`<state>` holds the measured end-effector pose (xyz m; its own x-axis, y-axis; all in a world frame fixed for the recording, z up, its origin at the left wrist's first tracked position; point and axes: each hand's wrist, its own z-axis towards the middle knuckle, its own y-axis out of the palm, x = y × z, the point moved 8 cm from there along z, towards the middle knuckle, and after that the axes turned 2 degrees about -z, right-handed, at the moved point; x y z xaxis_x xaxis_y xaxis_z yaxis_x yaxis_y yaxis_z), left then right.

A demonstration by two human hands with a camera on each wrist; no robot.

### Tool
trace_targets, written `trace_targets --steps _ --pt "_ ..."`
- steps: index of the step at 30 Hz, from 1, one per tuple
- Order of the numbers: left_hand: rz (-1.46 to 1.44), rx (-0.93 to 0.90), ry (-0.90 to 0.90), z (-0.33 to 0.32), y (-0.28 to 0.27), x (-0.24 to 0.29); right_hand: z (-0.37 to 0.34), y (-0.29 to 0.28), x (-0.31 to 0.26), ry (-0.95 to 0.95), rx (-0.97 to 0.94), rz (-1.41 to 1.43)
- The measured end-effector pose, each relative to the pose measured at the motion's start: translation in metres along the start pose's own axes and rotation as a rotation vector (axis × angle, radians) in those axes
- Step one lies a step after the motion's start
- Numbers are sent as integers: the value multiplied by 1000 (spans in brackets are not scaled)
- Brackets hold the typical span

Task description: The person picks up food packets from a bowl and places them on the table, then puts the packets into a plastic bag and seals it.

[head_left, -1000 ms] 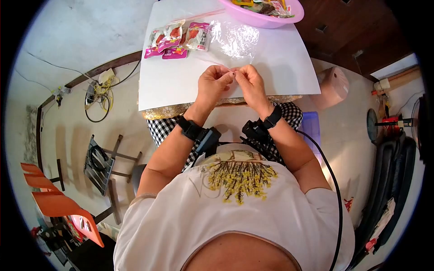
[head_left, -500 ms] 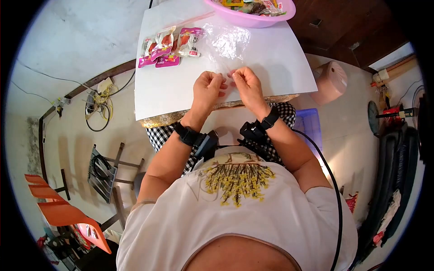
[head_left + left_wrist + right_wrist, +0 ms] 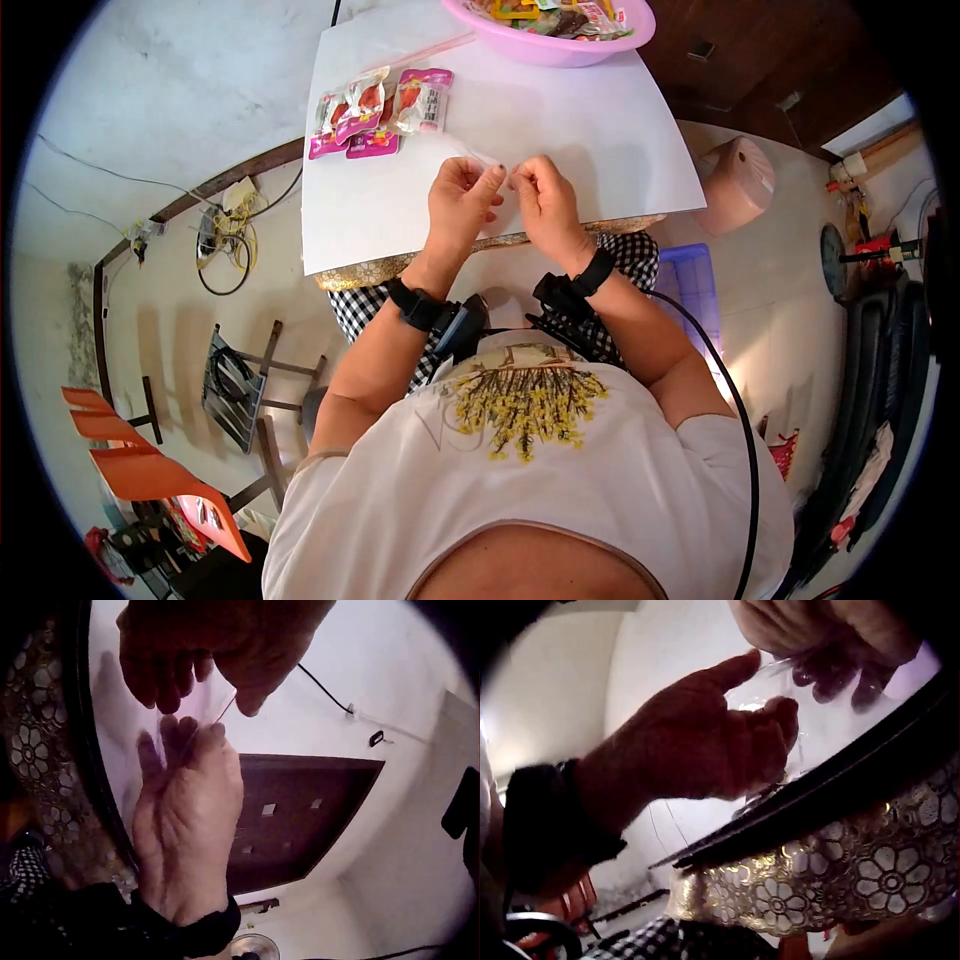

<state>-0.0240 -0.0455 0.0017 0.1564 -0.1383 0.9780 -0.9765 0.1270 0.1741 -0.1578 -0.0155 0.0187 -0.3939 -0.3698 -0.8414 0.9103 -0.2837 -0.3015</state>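
Left, the snack packets (image 3: 422,105) lie on the bench (image 3: 350,215) beyond the left hand (image 3: 460,207), its fingers bent, grip unclear. Between the hands is clear plastic film (image 3: 772,668), apparently being parted; next calls for firm edges. The right hand (image 3: 548,205) seems to pinch it.

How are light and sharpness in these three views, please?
Head view: strong fisheye bending, black corners, soft shadow beside the hands on the white tabletop. Left wrist view: left hand dark, violet tint around its fingers, details soft. Right wrist view: left hand dim against the pale wall, bright glints on the gold patterned cloth.
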Motion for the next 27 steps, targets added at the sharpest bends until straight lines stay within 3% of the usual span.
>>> trace_targets --steps 8,13,16,18,20,21,22,24,27 --pt "-150 18 -20 6 -13 -28 -6 5 -13 -176 -62 -266" --pt "34 -13 -68 6 -28 -20 4 -18 4 -159 111 -276" --pt "331 -79 -106 2 -39 3 8 -32 4 -155 184 -296" --pt "579 10 205 28 -71 18 3 -29 9 -158 125 -386" --pt "746 206 462 39 -98 67 -1 -15 8 -270 2 -442" --pt "767 241 455 52 -114 77 -2 -9 1 -294 -57 -471" --pt "963 294 543 63 -127 87 -2 -3 -5 -315 -115 -499" --pt "1210 252 607 77 -132 98 2 -3 -10 -304 -100 -492" --pt "1545 262 559 96 -129 92 5 -4 -7 -239 -111 -462"
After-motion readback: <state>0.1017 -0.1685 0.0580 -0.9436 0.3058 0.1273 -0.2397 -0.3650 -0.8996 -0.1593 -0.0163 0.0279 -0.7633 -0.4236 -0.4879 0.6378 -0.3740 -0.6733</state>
